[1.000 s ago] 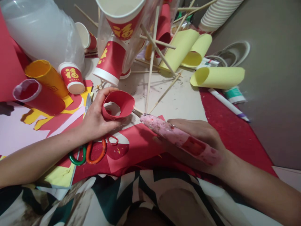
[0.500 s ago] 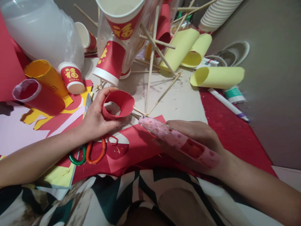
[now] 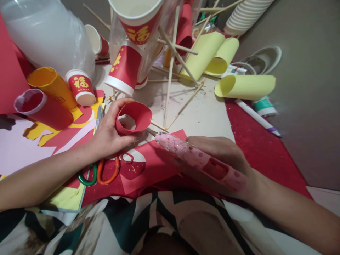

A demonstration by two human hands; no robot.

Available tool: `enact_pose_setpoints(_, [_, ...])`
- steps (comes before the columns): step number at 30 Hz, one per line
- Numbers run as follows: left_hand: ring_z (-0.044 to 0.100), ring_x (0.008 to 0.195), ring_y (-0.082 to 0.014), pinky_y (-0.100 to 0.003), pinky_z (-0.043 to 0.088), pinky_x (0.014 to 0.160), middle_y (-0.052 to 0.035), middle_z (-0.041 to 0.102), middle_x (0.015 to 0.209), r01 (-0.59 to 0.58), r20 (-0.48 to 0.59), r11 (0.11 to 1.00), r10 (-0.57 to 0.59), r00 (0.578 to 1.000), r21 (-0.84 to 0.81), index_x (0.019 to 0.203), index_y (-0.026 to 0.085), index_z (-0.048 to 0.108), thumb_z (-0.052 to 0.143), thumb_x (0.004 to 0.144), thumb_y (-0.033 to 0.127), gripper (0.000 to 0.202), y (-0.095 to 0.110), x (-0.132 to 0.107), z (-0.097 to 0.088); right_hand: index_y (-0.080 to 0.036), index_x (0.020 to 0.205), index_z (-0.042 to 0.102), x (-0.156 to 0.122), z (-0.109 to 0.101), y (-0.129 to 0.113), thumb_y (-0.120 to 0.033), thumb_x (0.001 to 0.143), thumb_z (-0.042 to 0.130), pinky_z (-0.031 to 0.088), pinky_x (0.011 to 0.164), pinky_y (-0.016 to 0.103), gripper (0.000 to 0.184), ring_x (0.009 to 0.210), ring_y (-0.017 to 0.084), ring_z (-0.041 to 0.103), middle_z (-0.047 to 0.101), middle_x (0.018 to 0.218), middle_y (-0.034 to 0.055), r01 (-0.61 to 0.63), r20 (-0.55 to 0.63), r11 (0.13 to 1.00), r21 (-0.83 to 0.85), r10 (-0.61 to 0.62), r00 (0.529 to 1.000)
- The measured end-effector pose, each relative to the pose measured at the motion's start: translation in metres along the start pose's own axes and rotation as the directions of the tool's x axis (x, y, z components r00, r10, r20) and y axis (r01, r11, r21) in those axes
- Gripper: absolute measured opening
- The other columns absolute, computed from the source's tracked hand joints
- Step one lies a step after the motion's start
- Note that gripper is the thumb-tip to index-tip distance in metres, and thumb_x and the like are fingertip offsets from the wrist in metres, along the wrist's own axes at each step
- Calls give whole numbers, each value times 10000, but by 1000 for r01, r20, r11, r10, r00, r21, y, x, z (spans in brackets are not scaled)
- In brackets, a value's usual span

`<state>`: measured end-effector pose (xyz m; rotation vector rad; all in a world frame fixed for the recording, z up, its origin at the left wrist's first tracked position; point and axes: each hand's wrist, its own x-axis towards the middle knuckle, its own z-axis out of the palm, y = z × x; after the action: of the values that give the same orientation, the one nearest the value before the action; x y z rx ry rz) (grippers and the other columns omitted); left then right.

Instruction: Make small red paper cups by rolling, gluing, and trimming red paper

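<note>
A red tube (image 3: 145, 120) is held by the left hand (image 3: 110, 129), which is curled partly closed around its left side, with the thumb along the near wall and the fingers wrapped toward the far one; the tube's open end is turned up, above the near part of the white board (image 3: 209, 113). A pink glue gun (image 3: 195, 152) is gripped by the right hand (image 3: 225, 150), closed around its body, most of the fingers being hidden beneath it. The metal nozzle is pointed at the lower right of the tube; whether the wall is touched cannot be told. The scissors (image 3: 100, 172) are partly covered by the left wrist, and a red sheet (image 3: 162, 163) is spread below, between the hands. Beyond the tube, crossed sticks (image 3: 172, 60) are seen, with a tilted printed cup (image 3: 126, 67) beside them. At the left, an orange tube (image 3: 57, 88) and a pink-lined tube (image 3: 51, 111) are placed side by side, near a small cup (image 3: 80, 85) and a plastic bag (image 3: 58, 42). At the right, a yellow roll (image 3: 249, 87) is laid across the board's edge.
</note>
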<state>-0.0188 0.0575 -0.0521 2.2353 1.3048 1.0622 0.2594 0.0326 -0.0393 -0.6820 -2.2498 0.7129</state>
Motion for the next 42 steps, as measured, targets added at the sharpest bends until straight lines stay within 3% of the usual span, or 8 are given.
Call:
enact_pose_setpoints(10, [659,1177,-276,-426,597,1008,-114,623,1297,-120,-24,993,120,992,3,1339,209,475,842,751,345,706,-5,1,0,-222,737,502,-4,3,1,-139,844,714,328,478,258,251,522,89,391,429,627,-64,-32,-1,999,0,32,999])
enact_pose_setpoints(17, [655,1176,-265,-417,590,1002,-103,624,1311,-25,0,1000,25,1000,-8,1343,247,468,782,785,298,642,0,0,1,-191,693,518,0,2,-4,-149,869,689,327,476,232,248,510,72,396,443,602,-59,-49,2,999,-1,49,999])
enact_pose_setpoints(24, [639,1207,-277,-430,560,1043,-126,608,1332,-17,14,999,17,1000,-43,1342,216,472,792,759,310,672,-2,-1,1,-178,689,533,1,3,-4,-162,869,674,310,477,244,229,514,75,391,434,612,-50,-72,45,997,-10,72,996])
enact_pose_setpoints(27, [639,1200,-277,-435,563,1032,-128,606,1336,-24,9,998,24,1000,-50,1351,214,469,800,754,304,688,-4,-2,1,-169,724,561,1,3,-5,-162,876,688,335,492,237,199,528,74,421,473,625,-42,-46,40,999,-9,46,998])
enact_pose_setpoints(33, [657,1154,-266,-418,585,970,-131,623,1303,-51,-4,998,51,999,-39,1342,209,482,794,783,330,652,-3,-1,2,-186,787,579,10,5,-14,-174,910,690,408,554,229,167,581,86,505,548,659,-30,38,-109,999,-27,-41,993])
enact_pose_setpoints(38, [624,1231,-277,-432,546,1050,-147,600,1339,-93,14,996,93,996,6,1369,207,461,797,799,383,684,-1,-5,2,-212,812,592,14,5,-16,-214,919,684,494,629,279,141,677,149,595,612,715,10,-20,-82,995,-99,11,997])
enact_pose_setpoints(42, [619,1225,-297,-455,541,1045,-165,604,1320,-194,24,979,193,981,58,1390,192,442,795,805,400,715,-2,-8,3,-221,807,605,12,6,-16,-276,936,677,492,608,299,157,681,166,607,627,729,22,-47,-70,990,-132,38,997])
